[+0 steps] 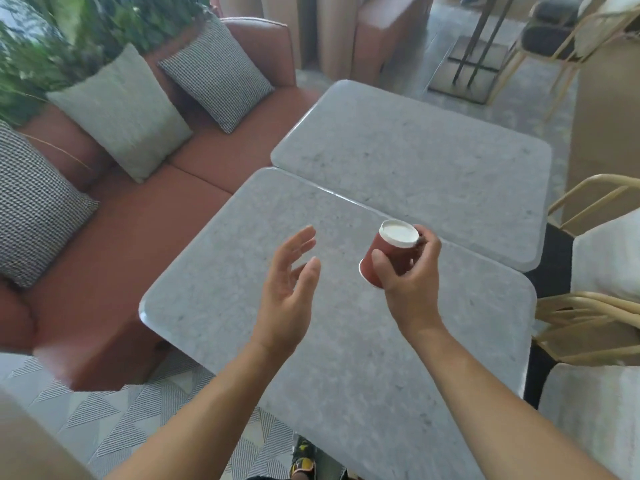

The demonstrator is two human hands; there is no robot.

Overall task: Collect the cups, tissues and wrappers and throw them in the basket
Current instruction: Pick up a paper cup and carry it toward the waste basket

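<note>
My right hand [408,268] grips a red paper cup [389,258] with a white lid [399,233], tilted, above the grey table [346,358]. My left hand [289,289] hangs loose and empty at the cup's 9 o'clock, palm facing it.

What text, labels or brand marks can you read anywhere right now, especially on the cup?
None can be read.
Red paper cup in the right hand: no print shows on the side facing the camera.
White end of the cup: blank.
Grey tables, cushions: only pattern, no lettering.
</note>
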